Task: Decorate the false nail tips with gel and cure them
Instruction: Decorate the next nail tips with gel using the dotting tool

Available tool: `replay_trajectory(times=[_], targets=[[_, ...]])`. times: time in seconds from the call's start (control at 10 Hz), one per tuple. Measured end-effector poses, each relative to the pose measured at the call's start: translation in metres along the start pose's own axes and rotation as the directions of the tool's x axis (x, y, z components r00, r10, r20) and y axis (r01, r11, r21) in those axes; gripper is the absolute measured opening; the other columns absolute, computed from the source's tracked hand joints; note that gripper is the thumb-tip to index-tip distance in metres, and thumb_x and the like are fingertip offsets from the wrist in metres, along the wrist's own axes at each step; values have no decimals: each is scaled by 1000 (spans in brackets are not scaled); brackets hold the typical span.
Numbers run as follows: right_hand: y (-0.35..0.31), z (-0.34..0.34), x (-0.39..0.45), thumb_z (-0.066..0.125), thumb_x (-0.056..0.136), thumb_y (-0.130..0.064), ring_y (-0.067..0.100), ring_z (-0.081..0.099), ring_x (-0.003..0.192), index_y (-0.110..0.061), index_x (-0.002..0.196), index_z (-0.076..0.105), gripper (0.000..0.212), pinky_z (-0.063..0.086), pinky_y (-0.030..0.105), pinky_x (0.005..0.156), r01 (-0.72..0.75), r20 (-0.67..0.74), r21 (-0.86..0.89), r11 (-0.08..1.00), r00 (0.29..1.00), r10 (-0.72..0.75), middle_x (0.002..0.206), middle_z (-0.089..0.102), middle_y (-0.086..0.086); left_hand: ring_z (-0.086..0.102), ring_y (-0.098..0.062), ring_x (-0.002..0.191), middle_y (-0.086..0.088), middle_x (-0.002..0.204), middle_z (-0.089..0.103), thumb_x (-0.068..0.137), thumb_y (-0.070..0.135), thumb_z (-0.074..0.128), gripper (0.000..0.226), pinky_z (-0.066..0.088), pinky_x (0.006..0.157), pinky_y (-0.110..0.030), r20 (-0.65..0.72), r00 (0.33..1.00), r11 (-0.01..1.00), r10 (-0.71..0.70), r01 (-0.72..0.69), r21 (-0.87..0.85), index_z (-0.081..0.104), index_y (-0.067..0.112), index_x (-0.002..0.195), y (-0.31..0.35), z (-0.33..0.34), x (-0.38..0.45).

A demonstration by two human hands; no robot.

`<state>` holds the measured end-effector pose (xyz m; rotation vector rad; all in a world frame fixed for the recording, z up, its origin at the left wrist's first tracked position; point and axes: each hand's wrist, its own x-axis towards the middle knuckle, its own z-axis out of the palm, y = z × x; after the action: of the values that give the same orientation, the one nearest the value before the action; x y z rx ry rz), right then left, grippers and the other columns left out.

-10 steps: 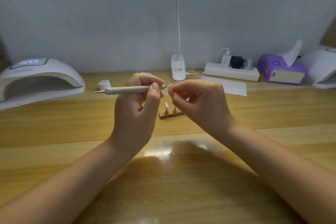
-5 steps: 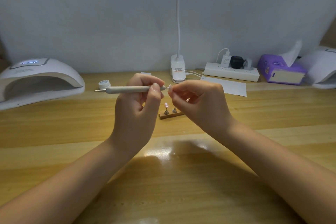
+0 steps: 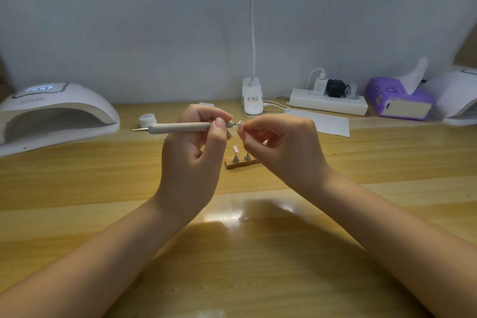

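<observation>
Head view, the only one I have. Landmark: the small wooden block stand with two metal pegs (image 3: pixel 241 162), sitting on the glossy yellow wooden tabletop (image 3: pixel 258 253).

I see both hands raised just above and slightly behind that stand. The left hand (image 3: pixel 192 160) is curled round a long grey pen-shaped dotting tool (image 3: pixel 180 127), thumb and forefinger pinching near its working end. The right hand (image 3: pixel 284 147) pinches a small pale pink false nail tip (image 3: pixel 240 125) between thumb and fingertips.

The relation that matters: the tool's long axis runs nearly level, left to right, its fine metal point aimed straight at the tip held just to its right. Point and tip look touching or all but; too small for me to say which. The tool's back end reaches out left of the stand, toward a small white round gel pot (image 3: pixel 147 120).

On the stand's left peg stands another pink nail tip (image 3: pixel 235 149); the right peg looks bare.

Far left of the stand, a white domed curing lamp (image 3: pixel 54 111) with its mouth facing the middle of the table, display lit. I judge the decorating step is in hand; curing would mean carrying the tip leftward to that lamp, well apart from the stand. Left hand is nearer it, but occupied.

Behind the stand: white clip-lamp base (image 3: pixel 251 98). Behind and right: white power strip (image 3: pixel 327 104), purple tissue box (image 3: pixel 398 103).
</observation>
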<state>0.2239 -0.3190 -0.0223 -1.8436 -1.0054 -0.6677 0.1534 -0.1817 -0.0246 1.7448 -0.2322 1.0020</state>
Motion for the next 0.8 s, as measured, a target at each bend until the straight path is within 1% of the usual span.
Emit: replay_trajectory(times=[0.1,0.2,0.3,0.4,0.6,0.8], targets=[[1,-1,0,71,85,-13,9,66,66,-8,90,76,9,56,24,65,4,-5,0,1000,1000,-4,77,73,0,57,-26,64,-6,74,62,91,26,50,16,49,54,-46,2,1000,1000,4,-4,-7,62,16,91,1,0,0],[1,0,1,71,85,-13,9,66,66,-8,90,76,9,56,25,65,1,-5,-4,1000,1000,-1,77,73,0,58,-25,65,-5,74,62,90,28,49,17,49,55,-45,-3,1000,1000,1,-1,-8,62,17,90,0,0,0],[1,0,0,71,86,-13,10,67,67,-8,90,76,9,56,25,65,6,-2,-6,1000,1000,-6,77,73,0,58,-24,65,-4,74,62,92,22,50,13,50,55,-45,-7,1000,1000,-3,3,-7,62,18,90,-1,0,0],[0,0,0,71,86,-14,10,67,66,-8,90,76,9,56,25,65,4,-1,-6,1000,1000,-4,77,73,0,58,-23,65,-4,74,62,93,17,49,13,50,55,-45,-7,1000,1000,2,-2,1,62,16,91,-1,0,0],[0,1,1,72,85,-12,9,67,65,-8,89,77,8,56,24,65,2,-15,-15,1000,1000,-2,76,73,0,58,-26,64,-5,74,63,92,14,49,14,49,55,-46,-12,1000,1000,-7,7,-15,62,12,91,1,1,0],[0,0,1,71,85,-12,9,67,66,-9,90,76,8,56,24,65,9,-8,-18,1000,1000,-9,77,73,0,56,-27,64,-6,74,62,92,14,49,13,48,54,-46,-5,1000,1000,-5,5,-25,62,12,91,1,1,0]])
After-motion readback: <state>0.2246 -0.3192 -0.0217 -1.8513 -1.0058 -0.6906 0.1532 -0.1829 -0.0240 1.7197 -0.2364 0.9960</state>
